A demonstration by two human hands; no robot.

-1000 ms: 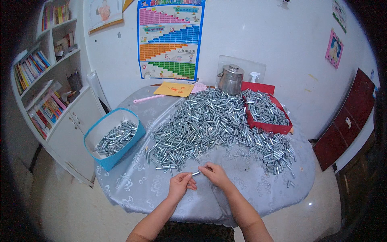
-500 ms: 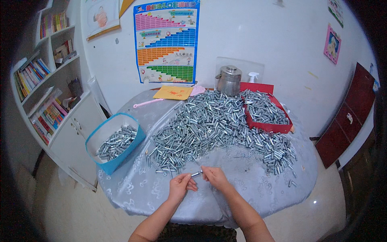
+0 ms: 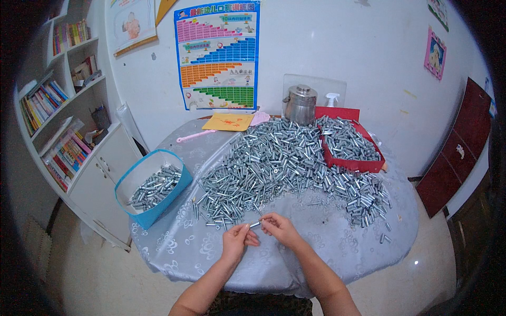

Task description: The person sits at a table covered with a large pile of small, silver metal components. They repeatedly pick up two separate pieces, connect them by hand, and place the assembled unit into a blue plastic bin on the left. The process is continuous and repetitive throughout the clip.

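1. Both hands meet over the near edge of the worktop (image 3: 327, 247), which is draped in a pale patterned cloth.
2. The left hand (image 3: 237, 239) and right hand (image 3: 279, 229) each pinch one end of a small metal sleeve (image 3: 255, 225).
3. Just beyond lies a large heap of metal sleeves (image 3: 279, 163).
4. A blue bin (image 3: 150, 210) at left and a red tray (image 3: 358, 163) at right hold more.
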